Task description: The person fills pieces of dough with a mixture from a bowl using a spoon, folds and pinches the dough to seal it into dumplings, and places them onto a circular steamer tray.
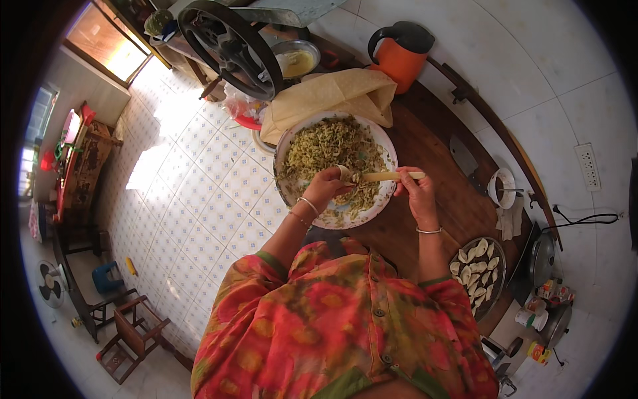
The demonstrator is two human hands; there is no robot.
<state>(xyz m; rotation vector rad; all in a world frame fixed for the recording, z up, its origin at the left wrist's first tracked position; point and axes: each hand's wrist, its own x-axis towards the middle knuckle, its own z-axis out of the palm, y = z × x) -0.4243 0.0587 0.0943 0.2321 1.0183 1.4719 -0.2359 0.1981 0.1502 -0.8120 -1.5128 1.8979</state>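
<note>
A large white enamel basin (390,149) holds a chopped green filling (324,142). Over its near half, my left hand (325,188) holds a dough wrapper (344,173) in its fingers. The fingers of my right hand (416,189) grip a flat pale wooden stick (386,176), whose far end meets the filling at the wrapper. How much filling lies in the wrapper cannot be told. To the right, a round tray (502,264) bears several folded dumplings (477,269).
A beige cloth (329,97) lies behind the basin, beside a hand-cranked machine's black wheel (229,50). An orange kettle (402,60) stands at the back of the wooden table (428,149). A white bowl (507,192) with a utensil sits at the right. Metal bowl (304,52) stands behind the cloth.
</note>
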